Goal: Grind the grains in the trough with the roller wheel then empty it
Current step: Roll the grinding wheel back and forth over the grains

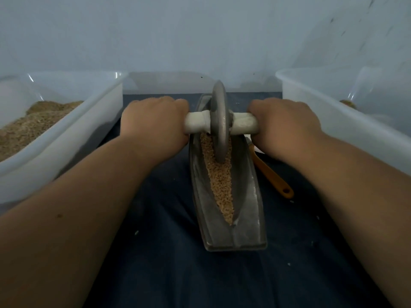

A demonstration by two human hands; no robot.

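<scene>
A long grey metal trough (251, 210) lies lengthwise on the dark blue cloth, its groove filled with tan grains (219, 185). A grey roller wheel (220, 121) stands upright in the groove, towards the far half of the trough. A white-wrapped axle handle (196, 123) passes through the wheel. My left hand (153, 125) grips the handle's left end and my right hand (287, 127) grips its right end. Both fists hide the handle tips.
A white plastic tub (66, 138) with brown ground material stands at the left. Another white tub (333, 121) stands at the right, with a little material showing inside. An orange-handled tool (273, 176) lies beside the trough's right edge. A pale wall rises behind.
</scene>
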